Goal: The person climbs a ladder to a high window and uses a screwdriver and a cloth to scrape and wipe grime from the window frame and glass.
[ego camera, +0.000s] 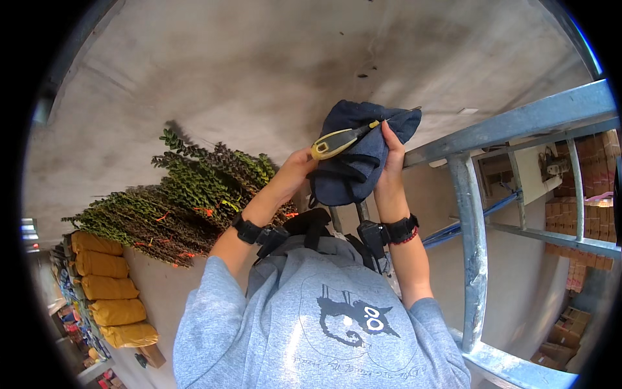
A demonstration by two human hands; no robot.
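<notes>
My left hand (297, 170) grips the butt of a hand tool (335, 143) with a yellow-and-black handle, a screwdriver or an awl. Its thin shaft slants up to the right across a dark blue cloth (357, 167), and the tip shows past the cloth's upper right edge. My right hand (391, 155) holds the cloth from the right, its thumb beside the shaft near the yellow collar. Folds of the cloth hide most of the fingers on both hands. The cloth hangs bunched in front of my chest, with a dark strap or loop at its lower left.
A galvanised metal rail frame (469, 253) stands close on my right, with blue cables (452, 233) behind it. Bundled leafy stems (194, 194) lie at left, near several stacked yellow sacks (111, 291). Cardboard boxes (568, 223) are piled beyond the frame on the concrete floor (218, 73).
</notes>
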